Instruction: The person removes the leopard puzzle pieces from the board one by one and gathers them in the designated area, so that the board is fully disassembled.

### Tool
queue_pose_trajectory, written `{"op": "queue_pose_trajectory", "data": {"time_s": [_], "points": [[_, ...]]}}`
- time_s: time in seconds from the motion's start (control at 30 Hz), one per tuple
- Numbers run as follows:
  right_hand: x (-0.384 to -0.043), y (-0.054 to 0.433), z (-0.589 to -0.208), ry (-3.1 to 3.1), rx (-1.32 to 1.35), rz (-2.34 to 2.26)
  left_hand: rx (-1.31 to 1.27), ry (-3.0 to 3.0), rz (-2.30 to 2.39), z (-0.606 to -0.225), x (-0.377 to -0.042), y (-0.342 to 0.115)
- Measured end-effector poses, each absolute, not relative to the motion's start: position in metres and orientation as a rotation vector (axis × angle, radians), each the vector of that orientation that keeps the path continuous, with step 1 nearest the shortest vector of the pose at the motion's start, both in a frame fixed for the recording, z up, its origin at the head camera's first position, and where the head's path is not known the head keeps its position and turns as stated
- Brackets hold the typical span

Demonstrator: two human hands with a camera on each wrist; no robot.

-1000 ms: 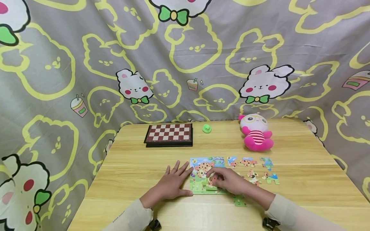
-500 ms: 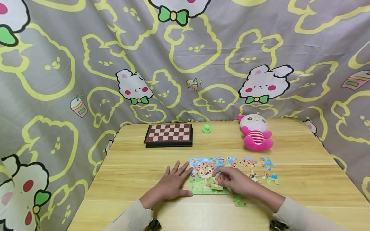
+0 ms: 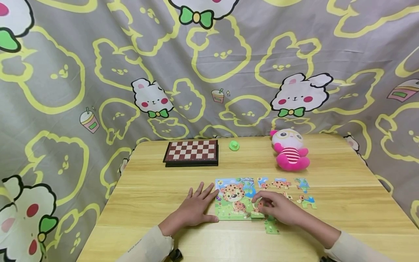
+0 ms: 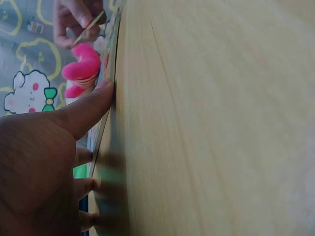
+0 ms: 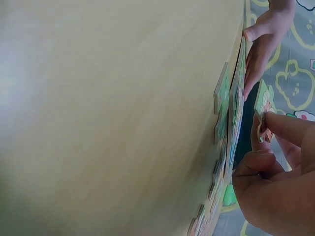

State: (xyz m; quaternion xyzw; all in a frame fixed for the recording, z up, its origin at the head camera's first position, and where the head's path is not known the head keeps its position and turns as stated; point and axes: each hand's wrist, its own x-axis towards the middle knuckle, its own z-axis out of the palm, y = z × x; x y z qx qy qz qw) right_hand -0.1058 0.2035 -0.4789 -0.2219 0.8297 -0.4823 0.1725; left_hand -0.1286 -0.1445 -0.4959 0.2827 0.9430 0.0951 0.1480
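Note:
A leopard-picture jigsaw puzzle board (image 3: 226,211) lies flat on the wooden table. My left hand (image 3: 197,207) rests beside it with fingers spread, thumb and fingertips at its left edge. In the left wrist view the thumb touches that edge. My right hand (image 3: 276,208) pinches a jigsaw piece (image 5: 262,101) between thumb and fingers. The piece has green and spotted leopard print; the fingers hide part of it. It is held raised, tilted, over the board's lower right edge. Loose pieces, such as a green one (image 3: 271,227), lie right of the board, some partly hidden by my right hand.
Several more loose pieces (image 3: 307,201) lie to the right. Behind the board are a folded checkered chessboard (image 3: 191,151), a small green duck toy (image 3: 234,145) and a pink plush toy (image 3: 290,154). A patterned curtain (image 3: 203,127) hangs behind the table.
My right hand has moved to the right with the pinched jigsaw piece, from over the board's lower middle to its right edge. The left hand has stayed in place.

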Motion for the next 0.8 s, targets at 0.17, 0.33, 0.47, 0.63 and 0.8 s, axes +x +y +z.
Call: {"op": "queue_pose_trajectory", "data": {"time_s": [0.17,0.33,0.47,0.63,0.8], "points": [[-0.102,0.215,-0.479,2.339,-0.629,-1.39,0.813,2.711,0.276,-0.497,-0.129,-0.145],[-0.096,0.23,-0.48,2.377,-0.595,-1.362,0.815,2.71,0.277,-0.497,-0.129,-0.145],[-0.091,0.242,-0.481,2.402,-0.585,-1.354,0.82,2.709,0.279,-0.497,-0.129,-0.145],[-0.085,0.255,-0.485,2.394,-0.608,-1.369,0.821,2.711,0.278,-0.496,-0.128,-0.145],[-0.078,0.265,-0.486,2.413,-0.559,-1.358,0.82,2.714,0.273,-0.496,-0.128,-0.145]]}}
